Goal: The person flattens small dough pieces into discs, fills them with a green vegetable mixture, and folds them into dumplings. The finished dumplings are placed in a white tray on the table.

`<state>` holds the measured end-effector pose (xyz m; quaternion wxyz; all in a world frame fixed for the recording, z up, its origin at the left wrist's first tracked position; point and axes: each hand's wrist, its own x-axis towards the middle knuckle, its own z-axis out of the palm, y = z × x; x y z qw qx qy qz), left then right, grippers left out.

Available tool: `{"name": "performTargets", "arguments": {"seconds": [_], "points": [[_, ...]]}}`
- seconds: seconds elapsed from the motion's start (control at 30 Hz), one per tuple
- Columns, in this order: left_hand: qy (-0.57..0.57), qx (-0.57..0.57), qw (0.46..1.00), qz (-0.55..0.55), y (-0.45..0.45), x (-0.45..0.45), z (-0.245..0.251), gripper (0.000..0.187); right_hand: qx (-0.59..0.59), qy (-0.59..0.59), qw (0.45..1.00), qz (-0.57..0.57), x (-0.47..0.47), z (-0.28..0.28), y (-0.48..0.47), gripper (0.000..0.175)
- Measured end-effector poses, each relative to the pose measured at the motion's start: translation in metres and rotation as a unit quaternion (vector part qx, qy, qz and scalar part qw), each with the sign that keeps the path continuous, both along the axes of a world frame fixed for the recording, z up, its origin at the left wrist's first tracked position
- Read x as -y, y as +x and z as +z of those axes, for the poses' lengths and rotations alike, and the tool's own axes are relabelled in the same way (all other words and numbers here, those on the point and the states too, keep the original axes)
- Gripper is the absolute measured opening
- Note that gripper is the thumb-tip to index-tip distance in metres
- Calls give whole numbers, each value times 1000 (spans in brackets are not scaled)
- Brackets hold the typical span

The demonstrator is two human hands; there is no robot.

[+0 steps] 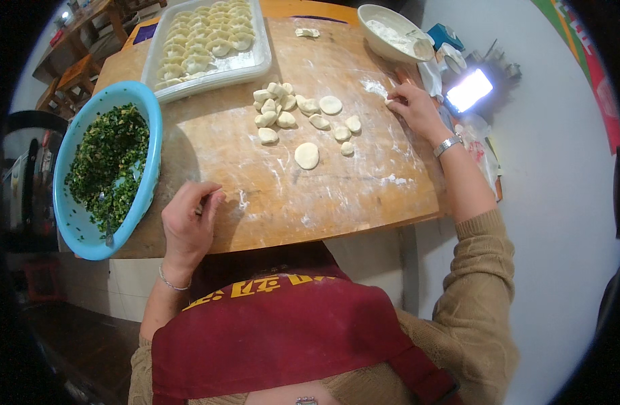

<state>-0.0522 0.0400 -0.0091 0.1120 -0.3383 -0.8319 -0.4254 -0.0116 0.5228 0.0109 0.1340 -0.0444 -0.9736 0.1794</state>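
Note:
My left hand [189,220] is curled over the near left of a floured wooden board [269,202], thumb against the forefinger. Whether anything is inside it cannot be seen. My right hand [416,109] rests low at the board's right side, pinching a small whitish piece of dough [389,102] beside a patch of loose flour [374,87]. Between the hands lies a flattened dough round [307,156], with another dough round [330,105] farther back. Several small dough pieces [272,104] are heaped mid-board, and a few smaller lumps [342,133] sit to their right.
A blue basin [155,152] of chopped green filling [107,157] with a spoon stands at the left. Behind it, a white plastic tray [261,66] holds rows of dumplings [208,30]. A bowl of flour [391,38] stands at the back right, near a lit phone [469,90].

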Motion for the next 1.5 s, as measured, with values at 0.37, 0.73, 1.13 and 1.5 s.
{"name": "performTargets", "arguments": {"seconds": [0.37, 0.73, 1.13, 1.5], "points": [[-4, -59, 998, -19, 4, 4, 2, 13, 163, -322, 914, -186, 24, 18, 41, 19], [-12, -78, 997, -11, 6, 10, -1, 15, -86, 175, 975, -110, 3, -34, -2, 30], [-22, -37, 999, 3, 9, 13, -5, 19, -80, 197, 967, -139, 9, -55, -11, 37], [-16, -67, 997, -17, 12, 14, -4, 13, -89, 2, 972, -219, -6, -47, -26, 33]]}}
